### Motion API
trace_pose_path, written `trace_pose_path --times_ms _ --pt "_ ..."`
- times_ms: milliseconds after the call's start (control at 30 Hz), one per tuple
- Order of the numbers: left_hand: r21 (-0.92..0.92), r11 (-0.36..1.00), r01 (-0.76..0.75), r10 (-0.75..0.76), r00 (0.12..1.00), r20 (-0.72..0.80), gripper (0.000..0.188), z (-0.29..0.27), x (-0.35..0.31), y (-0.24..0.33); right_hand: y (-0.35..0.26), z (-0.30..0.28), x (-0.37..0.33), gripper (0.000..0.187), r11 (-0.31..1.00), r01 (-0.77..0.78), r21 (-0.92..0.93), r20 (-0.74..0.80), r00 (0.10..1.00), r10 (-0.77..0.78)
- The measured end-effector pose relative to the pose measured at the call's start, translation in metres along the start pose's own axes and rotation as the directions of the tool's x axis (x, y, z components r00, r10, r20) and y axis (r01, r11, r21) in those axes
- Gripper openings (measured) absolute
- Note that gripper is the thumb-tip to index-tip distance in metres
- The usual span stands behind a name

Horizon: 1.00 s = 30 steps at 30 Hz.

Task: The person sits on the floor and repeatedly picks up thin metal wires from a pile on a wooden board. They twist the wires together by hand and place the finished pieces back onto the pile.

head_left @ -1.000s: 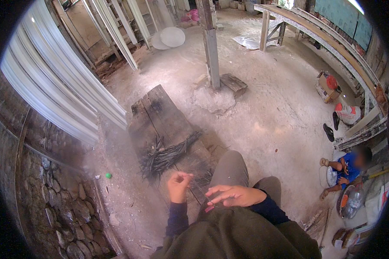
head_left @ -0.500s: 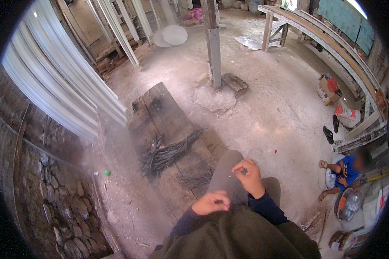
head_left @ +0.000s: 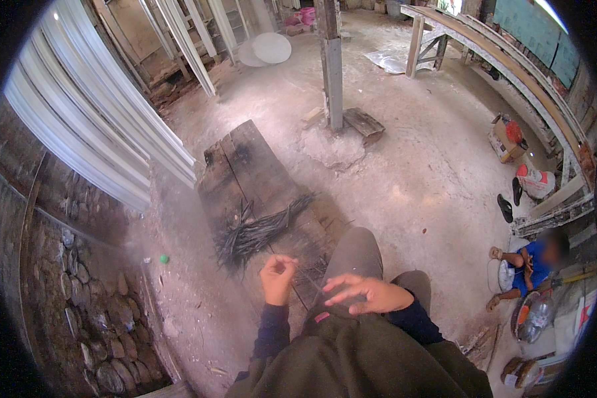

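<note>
Material in hand: dark, thin fibre strip [head_left: 297, 277], a single strand running from the left hand down toward the right hand; it is too fine to follow along its whole length.
Left hand [head_left: 276, 278]: raised over the near end of the planks, fingers [head_left: 286, 264] closed in a pinch on the upper end of the strip.
Right hand [head_left: 367, 294]: resting flat on the knee of the grey trouser leg [head_left: 357, 253], fingers spread and relaxed; whether they press the lower end of the strip against the cloth I cannot tell.
Stock: bundle of dark, stiff, narrow strips [head_left: 259, 229] lying across the weathered dark wooden planks [head_left: 245, 169] that serve as a bench, just beyond the left hand and apart from it.
Doing this step well, as I judge it: keep the pinch firm but near the tip, hold the strand taut and straight between the two hands, and let the knee steady the lower end so that the strip does not twist or snap.
Surroundings: pale corrugated metal sheets [head_left: 93, 126] leaning at the left, a rough stone wall [head_left: 89, 312] below them, a grey concrete post [head_left: 330, 63] beyond the planks, dusty concrete floor [head_left: 431, 166].
Other person: someone in a blue top [head_left: 536, 262] sits on the floor well to the right.
</note>
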<state>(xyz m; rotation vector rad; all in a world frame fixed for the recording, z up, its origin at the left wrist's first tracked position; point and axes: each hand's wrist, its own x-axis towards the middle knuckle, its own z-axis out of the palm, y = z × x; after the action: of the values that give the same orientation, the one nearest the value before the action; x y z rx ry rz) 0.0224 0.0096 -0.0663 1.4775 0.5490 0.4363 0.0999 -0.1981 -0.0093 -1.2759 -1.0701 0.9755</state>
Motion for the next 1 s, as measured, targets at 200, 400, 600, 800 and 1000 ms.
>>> trace_pose_path --times_ms 200,400,600,800,1000 --pt "0.035 0.999 0.008 -0.011 0.996 0.083 0.002 0.015 -0.013 0.019 -0.009 0.005 0.007 0.013 0.996 0.053 -0.076 -0.110 0.992 -0.061" --pt "-0.023 0.997 -0.076 0.075 0.801 0.594 0.003 0.009 -0.021 0.008 0.021 -0.007 0.001 0.009 0.847 -0.176 -0.502 -0.697 0.662 -0.276" --pt "-0.130 0.991 -0.044 0.133 0.528 0.839 0.008 0.008 -0.020 0.011 0.031 -0.001 0.008 0.010 0.758 -0.381 -0.530 -0.832 0.404 -0.379" --pt "0.083 0.996 -0.006 -0.009 0.982 0.189 0.009 -0.009 -0.003 -0.002 0.024 -0.009 -0.007 0.010 0.881 -0.201 -0.429 -0.615 0.779 -0.121" --pt "-0.080 0.995 0.061 -0.070 0.992 -0.108 0.006 0.003 -0.005 0.008 -0.006 0.015 0.010 0.012 0.970 0.099 -0.220 0.014 0.995 -0.098"
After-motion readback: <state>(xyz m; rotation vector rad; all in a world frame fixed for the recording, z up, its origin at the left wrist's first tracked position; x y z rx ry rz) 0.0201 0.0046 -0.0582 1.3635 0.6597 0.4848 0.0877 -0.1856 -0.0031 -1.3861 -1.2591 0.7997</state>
